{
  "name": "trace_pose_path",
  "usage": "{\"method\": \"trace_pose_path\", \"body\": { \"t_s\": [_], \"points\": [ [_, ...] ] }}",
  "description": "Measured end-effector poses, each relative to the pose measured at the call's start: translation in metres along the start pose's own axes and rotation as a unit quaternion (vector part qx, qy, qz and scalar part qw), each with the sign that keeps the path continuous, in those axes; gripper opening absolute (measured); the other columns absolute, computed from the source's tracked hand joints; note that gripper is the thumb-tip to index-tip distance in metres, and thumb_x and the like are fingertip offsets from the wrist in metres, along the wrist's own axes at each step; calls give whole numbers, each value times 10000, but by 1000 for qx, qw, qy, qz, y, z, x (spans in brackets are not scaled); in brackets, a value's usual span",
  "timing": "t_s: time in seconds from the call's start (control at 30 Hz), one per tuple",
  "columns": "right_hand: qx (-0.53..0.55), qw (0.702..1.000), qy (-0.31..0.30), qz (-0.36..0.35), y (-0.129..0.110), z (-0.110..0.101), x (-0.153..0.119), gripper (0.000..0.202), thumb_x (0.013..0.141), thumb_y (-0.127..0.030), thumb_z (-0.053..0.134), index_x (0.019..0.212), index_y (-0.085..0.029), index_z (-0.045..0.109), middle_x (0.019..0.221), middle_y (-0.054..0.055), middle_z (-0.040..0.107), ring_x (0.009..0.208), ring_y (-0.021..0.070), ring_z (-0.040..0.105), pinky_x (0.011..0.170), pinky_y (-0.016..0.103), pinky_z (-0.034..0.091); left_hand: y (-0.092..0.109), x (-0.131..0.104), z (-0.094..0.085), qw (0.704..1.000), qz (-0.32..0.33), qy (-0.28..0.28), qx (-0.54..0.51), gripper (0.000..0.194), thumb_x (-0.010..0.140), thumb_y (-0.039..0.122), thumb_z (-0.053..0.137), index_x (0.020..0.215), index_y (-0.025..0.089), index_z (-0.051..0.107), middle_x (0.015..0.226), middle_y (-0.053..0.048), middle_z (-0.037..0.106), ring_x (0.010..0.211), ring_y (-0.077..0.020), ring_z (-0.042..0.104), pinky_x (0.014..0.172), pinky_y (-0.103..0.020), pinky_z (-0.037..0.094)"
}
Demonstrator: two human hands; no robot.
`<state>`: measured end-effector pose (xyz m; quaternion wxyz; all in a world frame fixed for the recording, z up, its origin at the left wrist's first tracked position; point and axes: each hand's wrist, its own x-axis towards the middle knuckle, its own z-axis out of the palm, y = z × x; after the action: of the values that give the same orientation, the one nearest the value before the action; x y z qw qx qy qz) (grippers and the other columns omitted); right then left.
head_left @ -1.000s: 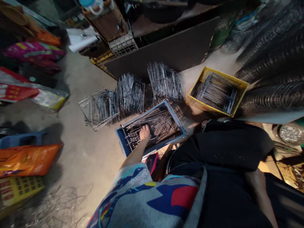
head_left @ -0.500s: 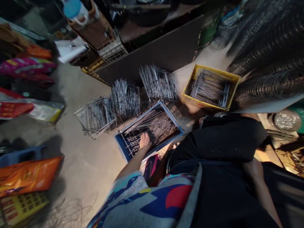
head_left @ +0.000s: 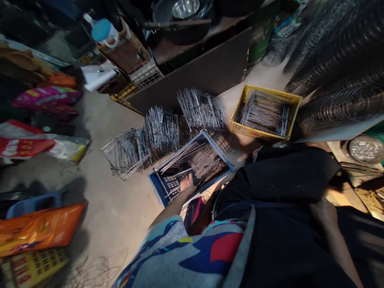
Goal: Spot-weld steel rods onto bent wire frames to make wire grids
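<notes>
My left hand reaches into the blue crate, its fingers closed on some of the thin metal rods there. More rods lie in the crate, slanting along its far side. On the right, my right hand rests by the dark cloth over my leg; its fingers are hidden. Bundles of bent wire frames stand on the floor just beyond the blue crate. A yellow crate to the right holds more wire frames.
A dark board stands behind the wire bundles. Coiled wire is stacked at the right, near a bowl of small shiny pieces. Orange packages and other bags lie at the left. Loose wire lies on the floor at the lower left.
The whole view has shifted slightly. My left hand has moved a little toward the crate's near side, and rods beside it have changed position.
</notes>
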<state>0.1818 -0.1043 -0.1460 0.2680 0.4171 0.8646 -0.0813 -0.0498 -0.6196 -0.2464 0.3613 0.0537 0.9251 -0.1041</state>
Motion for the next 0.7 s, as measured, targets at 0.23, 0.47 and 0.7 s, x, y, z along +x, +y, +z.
{"method": "trace_pose_path", "body": {
  "t_s": [0.23, 0.47, 0.7],
  "points": [
    [10, 1000, -14, 0, -9, -7, -2, 469, 909, -378, 424, 1246, -136, 643, 993, 193, 702, 918, 341, 693, 602, 328, 449, -6, 19, -48, 995, 54, -78, 26, 377, 931, 391, 616, 1235, 170, 593, 1176, -86, 637, 1001, -230, 649, 841, -417, 563],
    [43, 998, 25, -28, -19, -17, -3, 422, 907, -343, 495, 1248, -151, 653, 945, 175, 712, 846, 312, 679, 603, 313, 420, -45, 3, -116, 996, 86, -17, 34, 597, 825, 310, 635, 1385, 167, 486, 1214, -158, 669, 1116, -314, 642, 901, -401, 519],
    [58, 997, 40, -17, -16, -13, -10, 413, 931, -372, 463, 1232, -182, 673, 918, 168, 719, 803, 302, 680, 607, 314, 429, -33, -34, -131, 994, 96, 3, 45, 576, 718, 259, 605, 1290, 203, 571, 1153, -106, 720, 1049, -283, 681, 845, -330, 528]
  ]
}}
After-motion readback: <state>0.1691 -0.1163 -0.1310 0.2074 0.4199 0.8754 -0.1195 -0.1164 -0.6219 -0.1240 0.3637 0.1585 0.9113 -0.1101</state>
